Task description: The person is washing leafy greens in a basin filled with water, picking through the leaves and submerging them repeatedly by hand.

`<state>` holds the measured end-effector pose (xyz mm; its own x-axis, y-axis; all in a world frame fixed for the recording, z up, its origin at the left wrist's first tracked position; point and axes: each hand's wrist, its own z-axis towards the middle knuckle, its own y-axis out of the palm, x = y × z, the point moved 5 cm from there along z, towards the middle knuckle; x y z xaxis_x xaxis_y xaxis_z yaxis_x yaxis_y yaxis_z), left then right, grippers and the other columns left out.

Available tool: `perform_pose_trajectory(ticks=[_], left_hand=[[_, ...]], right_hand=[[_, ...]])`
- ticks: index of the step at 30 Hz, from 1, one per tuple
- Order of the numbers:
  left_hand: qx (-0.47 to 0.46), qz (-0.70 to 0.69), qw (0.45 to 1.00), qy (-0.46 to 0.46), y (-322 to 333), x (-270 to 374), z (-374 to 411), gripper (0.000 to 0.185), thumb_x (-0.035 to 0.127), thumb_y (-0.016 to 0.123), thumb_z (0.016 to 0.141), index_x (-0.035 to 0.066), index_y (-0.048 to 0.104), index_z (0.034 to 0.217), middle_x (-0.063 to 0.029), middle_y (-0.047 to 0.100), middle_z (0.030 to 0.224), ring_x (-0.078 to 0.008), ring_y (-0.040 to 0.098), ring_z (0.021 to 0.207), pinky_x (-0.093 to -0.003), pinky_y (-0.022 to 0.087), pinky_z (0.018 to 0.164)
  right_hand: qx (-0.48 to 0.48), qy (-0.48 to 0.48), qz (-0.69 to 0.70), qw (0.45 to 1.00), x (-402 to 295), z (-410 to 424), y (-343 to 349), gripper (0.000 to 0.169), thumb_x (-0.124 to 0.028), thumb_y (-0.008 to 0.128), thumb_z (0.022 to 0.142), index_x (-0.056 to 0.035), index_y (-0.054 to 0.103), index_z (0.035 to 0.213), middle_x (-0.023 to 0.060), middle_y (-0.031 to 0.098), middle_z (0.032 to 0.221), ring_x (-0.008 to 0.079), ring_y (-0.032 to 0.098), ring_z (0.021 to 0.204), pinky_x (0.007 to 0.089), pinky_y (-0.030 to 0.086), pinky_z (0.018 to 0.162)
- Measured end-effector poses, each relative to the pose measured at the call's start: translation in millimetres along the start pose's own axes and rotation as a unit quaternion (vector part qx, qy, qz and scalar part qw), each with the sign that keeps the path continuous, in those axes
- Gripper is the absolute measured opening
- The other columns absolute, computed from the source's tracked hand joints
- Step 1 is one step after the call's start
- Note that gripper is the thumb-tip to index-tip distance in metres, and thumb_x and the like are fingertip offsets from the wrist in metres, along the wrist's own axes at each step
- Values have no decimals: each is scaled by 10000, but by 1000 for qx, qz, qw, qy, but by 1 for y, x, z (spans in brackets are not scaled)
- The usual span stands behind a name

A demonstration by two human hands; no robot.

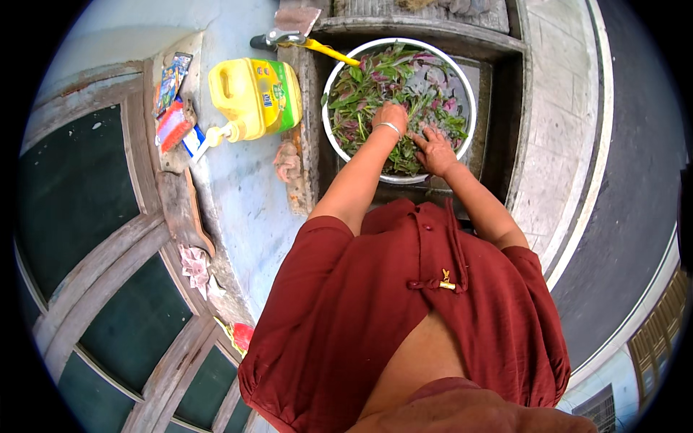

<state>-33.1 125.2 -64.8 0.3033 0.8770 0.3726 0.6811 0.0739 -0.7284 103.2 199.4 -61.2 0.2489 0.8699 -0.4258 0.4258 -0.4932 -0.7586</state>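
Observation:
A round metal basin [473, 108] with a pale rim holds water and leafy greens [352, 97] with green and purple leaves. My left hand [391, 118], with a silver bracelet at the wrist, is curled down among the stems near the basin's middle; its fingertips are hidden, so its hold on them cannot be told. Just right of it, my right hand [436, 151] rests with fingers spread on the wet leaves by the near right part of the basin. A yellow hose [333, 53] on a metal tap [287, 38] reaches over the basin's upper left rim.
The basin stands in a dark concrete sink [514, 124]. Left of it is a yellow plastic jug [254, 97] with a pump top. A crumpled pinkish cloth [287, 162] lies on the sink's left ledge. Packets [172, 84] and a red brush or sponge [176, 127] sit on the windowsill.

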Motion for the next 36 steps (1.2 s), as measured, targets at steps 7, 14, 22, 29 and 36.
perform_pose_trajectory(ticks=[7, 14, 22, 29, 36], left_hand=[[148, -206, 964, 75, -7, -42, -25, 149, 163, 733, 760, 39, 672, 817, -97, 618, 884, -188, 638, 688, -299, 510, 655], [178, -425, 879, 121, -25, -62, -62, 62, 19, 649, 828, 4, 633, 886, -40, 606, 938, -110, 623, 753, -238, 501, 671], [76, -152, 953, 252, -15, -23, -97, 104, 70, 668, 777, 55, 631, 873, -104, 591, 891, -282, 605, 814, -357, 495, 712], [-39, 37, 953, 298, 23, 4, -104, 64, 109, 648, 782, 96, 651, 844, -84, 580, 938, -284, 581, 910, -370, 481, 783], [67, -158, 955, 242, 0, -17, -81, 93, 55, 602, 794, 60, 649, 874, -119, 599, 882, -318, 588, 835, -384, 483, 758]], right_hand=[[62, -53, 75, 994, 12, -1, -2, 587, -229, 624, 829, -206, 418, 1377, 121, 307, 1464, 388, 384, 1264, 435, 342, 1053], [114, -75, 121, 983, 14, -1, -16, 478, -186, 645, 810, -137, 538, 1274, 125, 418, 1395, 370, 399, 1262, 423, 355, 1047], [288, -112, 175, 935, -6, 12, -80, 316, -37, 565, 809, -52, 608, 1122, 148, 606, 1133, 329, 574, 1039, 392, 477, 885], [189, -61, 53, 979, -18, 66, -74, 393, -131, 539, 854, -167, 547, 1245, 79, 481, 1344, 308, 483, 1172, 448, 440, 934], [34, 84, -54, 994, 16, 45, -36, 477, -281, 557, 860, -216, 468, 1324, 69, 444, 1368, 252, 417, 1249, 495, 392, 961]])
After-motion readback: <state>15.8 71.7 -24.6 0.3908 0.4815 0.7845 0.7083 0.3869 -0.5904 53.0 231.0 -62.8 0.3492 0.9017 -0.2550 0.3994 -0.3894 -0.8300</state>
